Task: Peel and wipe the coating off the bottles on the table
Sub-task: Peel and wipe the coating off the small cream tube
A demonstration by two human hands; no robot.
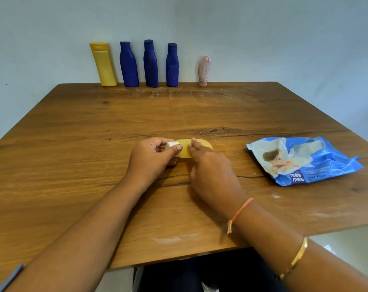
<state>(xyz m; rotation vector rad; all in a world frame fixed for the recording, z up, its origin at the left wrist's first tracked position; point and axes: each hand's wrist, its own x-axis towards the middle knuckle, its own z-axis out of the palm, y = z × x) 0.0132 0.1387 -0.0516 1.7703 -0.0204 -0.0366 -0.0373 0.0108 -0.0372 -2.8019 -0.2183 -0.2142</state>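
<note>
Head view: left hand grips cap, right hand pinches yellow bottle

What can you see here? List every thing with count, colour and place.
Table: one, brown wood, under everything.
Tall bottle: one, yellow, back row, left end.
Blue bottles: three, dark blue, back row, middle.
Pink bottle: one, pink, back row, right end.
Lying bottle: one, yellow, white cap, table middle.
Wipes pack: one, blue, table right.
Thread: one, orange, right wrist.
Bangle: one, gold, right forearm.
Hands: two; left hand grips the cap end, right hand pinches the yellow body.
</note>
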